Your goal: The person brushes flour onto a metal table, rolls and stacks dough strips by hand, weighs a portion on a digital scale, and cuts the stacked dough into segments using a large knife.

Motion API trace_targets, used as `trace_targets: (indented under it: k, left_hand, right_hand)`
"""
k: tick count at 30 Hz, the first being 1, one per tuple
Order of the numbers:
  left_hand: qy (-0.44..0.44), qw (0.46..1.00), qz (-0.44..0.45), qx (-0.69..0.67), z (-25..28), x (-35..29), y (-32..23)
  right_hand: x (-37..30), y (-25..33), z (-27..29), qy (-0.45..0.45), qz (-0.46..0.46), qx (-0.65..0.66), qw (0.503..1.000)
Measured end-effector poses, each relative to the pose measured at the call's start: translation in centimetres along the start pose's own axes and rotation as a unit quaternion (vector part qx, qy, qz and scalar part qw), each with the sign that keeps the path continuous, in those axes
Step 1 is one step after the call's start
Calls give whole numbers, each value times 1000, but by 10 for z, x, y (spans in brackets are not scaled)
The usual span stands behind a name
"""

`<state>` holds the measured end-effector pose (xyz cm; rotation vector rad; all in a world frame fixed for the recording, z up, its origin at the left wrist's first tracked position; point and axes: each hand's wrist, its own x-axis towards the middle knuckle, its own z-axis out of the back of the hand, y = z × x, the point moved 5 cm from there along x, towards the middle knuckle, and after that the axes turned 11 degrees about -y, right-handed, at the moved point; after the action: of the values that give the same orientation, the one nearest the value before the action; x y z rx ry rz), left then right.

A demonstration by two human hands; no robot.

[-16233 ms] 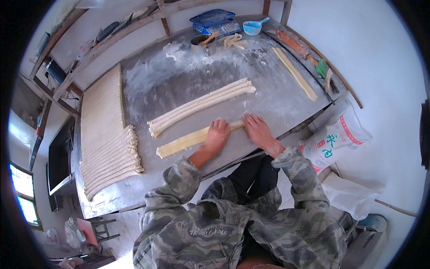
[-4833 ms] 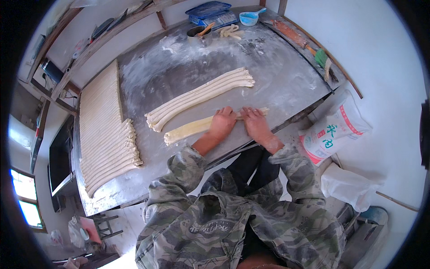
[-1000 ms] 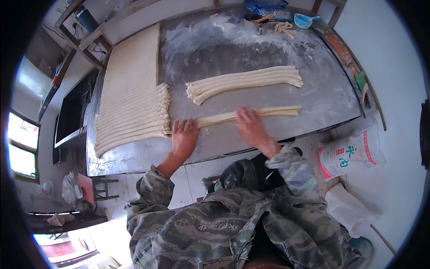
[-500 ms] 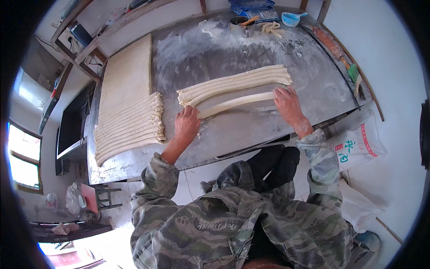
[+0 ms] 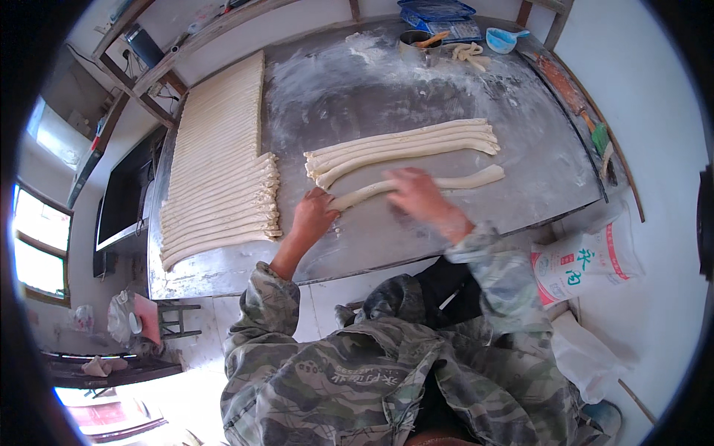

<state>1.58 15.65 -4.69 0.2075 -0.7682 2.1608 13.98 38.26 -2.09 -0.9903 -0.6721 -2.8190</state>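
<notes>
A long pale dough rope lies slightly curved on the floured metal table, apart from a small bundle of similar dough ropes just beyond it. My left hand pinches its left end with closed fingers. Across the middle of this rope is my right hand, smeared by motion, so its fingers cannot be made out. The rope's right end rests on the table with no hand on it. To the left, a wide sheet of dough ropes lies side by side, with ragged ends near my left hand.
At the far edge stand a metal pot with a wooden handle in it, a blue scale, a light blue scoop and dough scraps. A rolling pin lies along the right edge. A white sack stands below the table.
My right hand has left the rope's right end and moved left to its middle. My left hand keeps hold of the left end. The view has shifted slightly.
</notes>
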Motion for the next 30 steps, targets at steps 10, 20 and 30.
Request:
trace_targets:
  k: [10, 20, 30]
  left_hand:
    - [-40, 999, 3, -10, -13, 1, 13]
    - [-38, 999, 10, 6, -7, 6, 5]
    - [-55, 998, 2, 42, -8, 4, 4]
  right_hand:
    - [14, 37, -85, 98, 22, 27, 995]
    - [23, 54, -102, 55, 39, 93, 993]
    - [22, 50, -91, 41, 37, 80, 995]
